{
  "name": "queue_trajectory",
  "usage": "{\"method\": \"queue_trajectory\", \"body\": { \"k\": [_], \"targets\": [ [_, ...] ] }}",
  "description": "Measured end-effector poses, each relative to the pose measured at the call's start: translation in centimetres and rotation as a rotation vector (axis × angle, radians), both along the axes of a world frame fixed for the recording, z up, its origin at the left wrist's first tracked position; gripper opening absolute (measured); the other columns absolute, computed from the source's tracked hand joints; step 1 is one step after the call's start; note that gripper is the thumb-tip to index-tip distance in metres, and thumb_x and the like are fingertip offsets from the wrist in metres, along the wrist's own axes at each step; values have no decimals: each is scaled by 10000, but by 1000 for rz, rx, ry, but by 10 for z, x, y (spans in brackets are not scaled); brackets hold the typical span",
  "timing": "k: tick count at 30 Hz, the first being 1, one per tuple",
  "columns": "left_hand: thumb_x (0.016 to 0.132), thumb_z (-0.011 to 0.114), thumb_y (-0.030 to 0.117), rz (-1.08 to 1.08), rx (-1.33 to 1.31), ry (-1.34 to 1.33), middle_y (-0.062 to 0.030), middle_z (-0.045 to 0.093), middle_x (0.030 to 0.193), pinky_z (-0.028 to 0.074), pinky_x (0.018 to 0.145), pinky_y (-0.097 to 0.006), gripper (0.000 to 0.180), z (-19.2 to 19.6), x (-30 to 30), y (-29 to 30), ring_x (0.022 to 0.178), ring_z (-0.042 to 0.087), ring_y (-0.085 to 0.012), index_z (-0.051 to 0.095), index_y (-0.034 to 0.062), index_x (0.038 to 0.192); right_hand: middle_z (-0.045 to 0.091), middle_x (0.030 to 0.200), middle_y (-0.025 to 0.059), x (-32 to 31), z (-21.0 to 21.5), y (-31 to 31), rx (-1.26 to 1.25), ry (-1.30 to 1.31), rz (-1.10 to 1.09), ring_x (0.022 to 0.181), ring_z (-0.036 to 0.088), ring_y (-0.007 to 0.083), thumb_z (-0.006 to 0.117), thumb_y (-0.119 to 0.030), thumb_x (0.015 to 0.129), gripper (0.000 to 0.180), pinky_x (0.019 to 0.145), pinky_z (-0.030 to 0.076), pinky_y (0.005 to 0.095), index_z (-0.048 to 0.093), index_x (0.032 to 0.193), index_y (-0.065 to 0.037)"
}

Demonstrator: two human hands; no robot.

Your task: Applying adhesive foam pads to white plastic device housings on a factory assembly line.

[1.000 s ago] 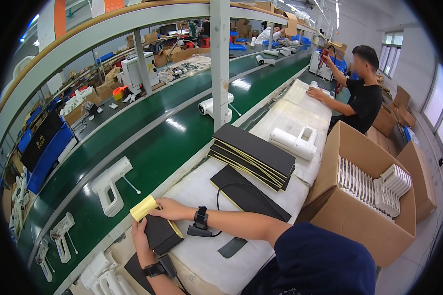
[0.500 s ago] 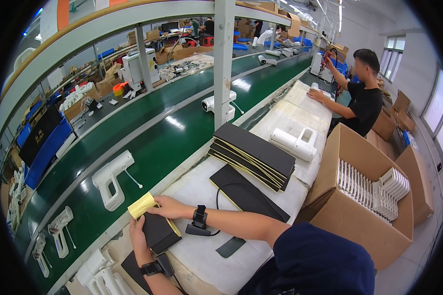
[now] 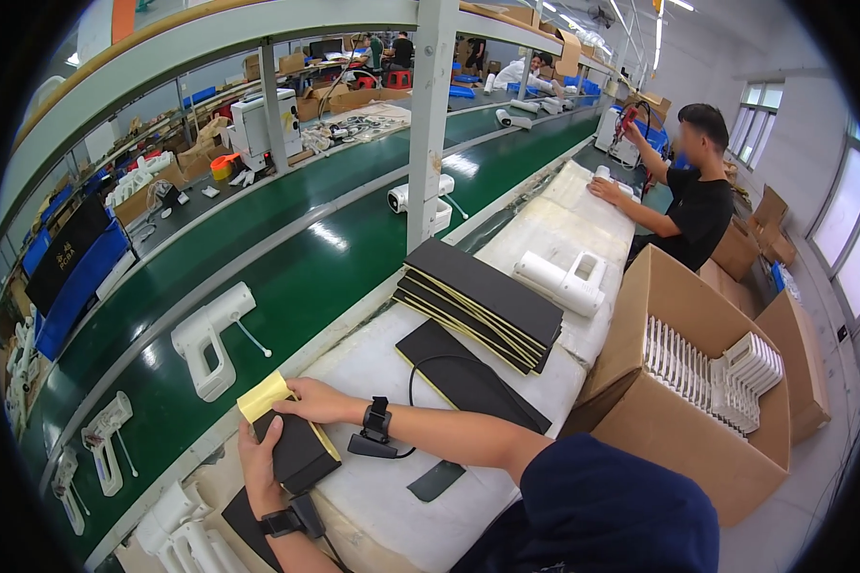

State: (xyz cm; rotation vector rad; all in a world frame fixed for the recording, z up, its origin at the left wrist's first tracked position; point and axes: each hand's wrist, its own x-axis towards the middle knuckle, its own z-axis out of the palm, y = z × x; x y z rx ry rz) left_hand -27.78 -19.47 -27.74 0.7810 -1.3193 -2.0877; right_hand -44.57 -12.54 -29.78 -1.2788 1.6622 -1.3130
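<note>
Left hand (image 3: 258, 468) grips the black pad (image 3: 296, 451); right hand (image 3: 317, 401) pinches its yellow backing (image 3: 263, 396), mid-peel; next likely a steady pull clear.

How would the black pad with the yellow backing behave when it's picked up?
The black pad looks like thin foam, so probably light. It lies flat between the left hand and right hand, suggesting some stiffness. Its yellow backing curls up, so that layer seems floppy.

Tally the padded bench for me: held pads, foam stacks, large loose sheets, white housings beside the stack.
Held black foam pad: 1
Stack of black foam sheets: 1
Large loose black sheet: 1
White housing: 1
Total: 4
</note>
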Motion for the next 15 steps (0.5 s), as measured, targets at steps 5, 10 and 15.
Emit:
{"method": "queue_trajectory", "body": {
  "k": [5, 10, 15],
  "targets": [
    [759, 766, 35, -53, -137, 41, -141, 592, 1219, 546, 896, -353, 714, 5, -2, -11, 1053, 633, -250, 421, 23, 1384, 682, 1122, 139, -2, 3, -14, -16, -76, 27, 995, 632, 199, 613, -289, 936, 422, 887, 493, 351, 599, 1223, 20],
    [783, 763, 91, -39, -98, -2, -114, 608, 1174, 557, 825, -331, 576, 19, 23, -10, 989, 649, -209, 497, 12, 1288, 670, 1138, 61, 23, -2, -25, 5, -178, 156, 1022, 614, 171, 588, -322, 961, 381, 878, 495, 337, 620, 1226, -50],
    [781, 791, 179, -18, -282, 63, -139, 506, 1370, 368, 1068, -352, 775, -9, -15, 10, 1286, 459, -249, 394, 9, 1426, 666, 1184, 120, -17, 8, 16, 77, -245, 89, 1061, 640, 199, 540, -263, 983, 363, 892, 518, 351, 613, 1242, -20]
  ]
}}
